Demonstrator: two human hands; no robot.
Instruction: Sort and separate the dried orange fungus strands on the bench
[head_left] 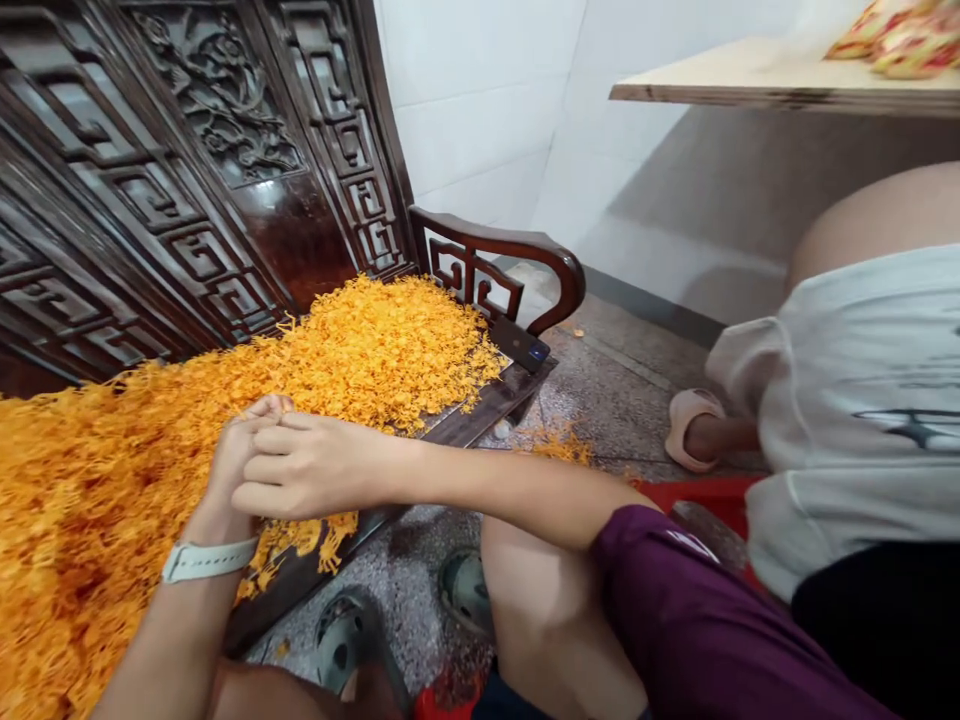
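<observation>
My left hand (238, 455), with a pale watch band (212, 560) at its wrist, is closed, its fingertips raised close to my right hand. Curled over in front of it, my right hand (304, 468) touches it or nearly does. Whatever the fingers pinch is hidden behind the knuckles. Both hands are above a big heap of small stringy orange pieces (382, 350), which look like soft plastic. The heap covers the seat of a dark carved wooden bench (469, 425). A few orange pieces (330, 545) hang at the bench's front edge below my hands.
A dark phone (520, 343) lies at the seat's right end, by the curved armrest (559, 265). Orange bits (559, 445) are scattered on the speckled floor. Another person in light shorts (885, 390) is at the right, near a red container (705, 492), beneath a wooden shelf (720, 85).
</observation>
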